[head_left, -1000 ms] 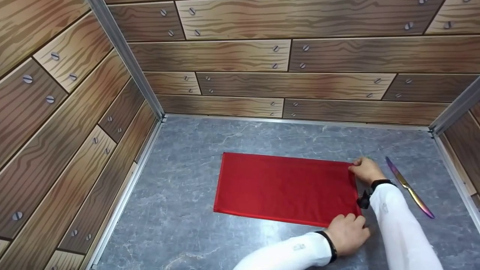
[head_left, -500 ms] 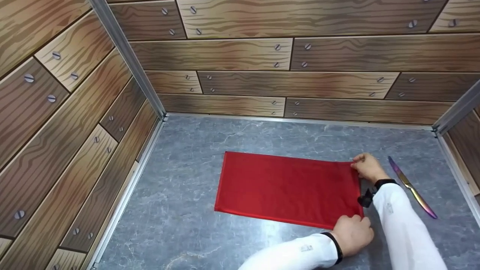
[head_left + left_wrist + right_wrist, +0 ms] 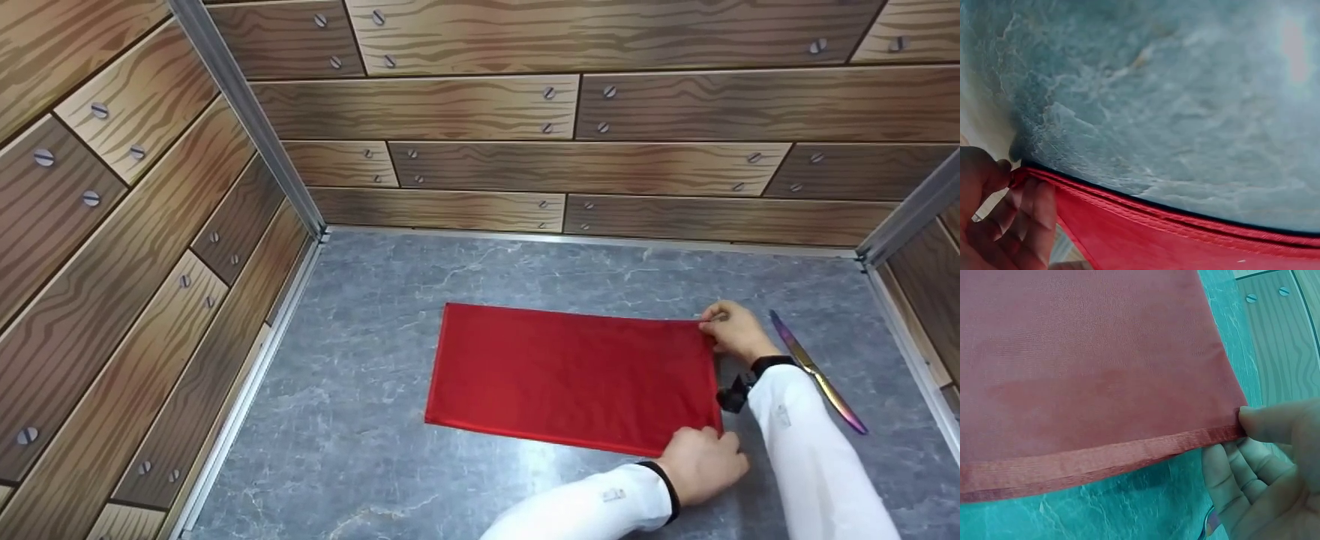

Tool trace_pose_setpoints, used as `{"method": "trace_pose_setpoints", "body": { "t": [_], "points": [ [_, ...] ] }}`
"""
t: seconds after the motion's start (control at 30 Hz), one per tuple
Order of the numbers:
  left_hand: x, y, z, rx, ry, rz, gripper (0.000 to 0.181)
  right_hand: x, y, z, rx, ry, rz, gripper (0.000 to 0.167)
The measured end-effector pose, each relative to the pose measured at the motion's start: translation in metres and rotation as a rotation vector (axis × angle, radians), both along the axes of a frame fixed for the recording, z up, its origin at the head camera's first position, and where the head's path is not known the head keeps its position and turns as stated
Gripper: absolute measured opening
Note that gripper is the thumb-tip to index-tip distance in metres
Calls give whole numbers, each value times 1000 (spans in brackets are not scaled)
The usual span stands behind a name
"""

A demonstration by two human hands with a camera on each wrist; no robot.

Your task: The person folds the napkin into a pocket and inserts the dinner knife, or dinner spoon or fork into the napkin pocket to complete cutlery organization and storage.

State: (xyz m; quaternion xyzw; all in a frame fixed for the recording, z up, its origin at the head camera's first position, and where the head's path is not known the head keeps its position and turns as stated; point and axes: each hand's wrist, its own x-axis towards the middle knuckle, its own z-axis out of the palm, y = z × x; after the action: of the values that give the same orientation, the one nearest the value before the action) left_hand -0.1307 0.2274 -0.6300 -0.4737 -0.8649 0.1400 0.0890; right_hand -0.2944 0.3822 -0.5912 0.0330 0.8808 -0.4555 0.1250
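Note:
A red cloth, folded into a long rectangle with hemmed edges, lies on the grey marbled surface. My left hand pinches its near right corner; in the left wrist view, thumb and fingers grip the layered hem. At the far right corner, my right hand pinches the cloth between thumb and fingers, and the right wrist view shows the thumb on top of the hem. The cloth's right edge runs between both hands.
A knife with a purple and gold sheen lies right of the cloth, beside the right forearm. Wood-patterned walls with metal edge strips enclose the grey surface at the back and sides.
Both hands keep their hold on the right corners, with only a slight shift. The cloth stays nearly in place; the whole view sways a little.

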Motion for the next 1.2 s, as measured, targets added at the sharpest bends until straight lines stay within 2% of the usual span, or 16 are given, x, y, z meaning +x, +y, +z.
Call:
{"method": "trace_pose_setpoints", "body": {
  "t": [0.07,0.2,0.27,0.3,0.43,0.57,0.73,0.9,1.0,1.1,1.2],
  "points": [
    [-2,-3,0,28,26,-8,18,0,-1,2,-2,-1,15,23],
    [-4,-8,-1,122,129,-14,10,-1,-1,6,-12,-18,42,29],
    [-3,-10,-2,170,138,2,7,1,0,7,-16,-44,58,33],
    [-3,-11,-1,188,117,13,7,2,1,8,-16,-57,64,34],
    [-4,-18,5,260,-83,91,4,3,6,10,-12,-87,107,39],
    [-8,-28,17,355,-262,156,7,4,14,15,13,-42,161,39],
    [-15,-42,37,524,-464,142,16,6,28,23,49,7,173,38],
    [-15,-47,56,756,-641,137,17,9,40,30,14,13,152,42],
    [-11,-46,67,893,-755,155,18,11,46,37,-70,-10,134,42],
    [-4,-42,76,999,-838,178,17,14,51,43,-184,-9,123,40],
    [3,-39,85,1091,-924,191,16,17,55,49,-353,27,128,31]
  ]
}}
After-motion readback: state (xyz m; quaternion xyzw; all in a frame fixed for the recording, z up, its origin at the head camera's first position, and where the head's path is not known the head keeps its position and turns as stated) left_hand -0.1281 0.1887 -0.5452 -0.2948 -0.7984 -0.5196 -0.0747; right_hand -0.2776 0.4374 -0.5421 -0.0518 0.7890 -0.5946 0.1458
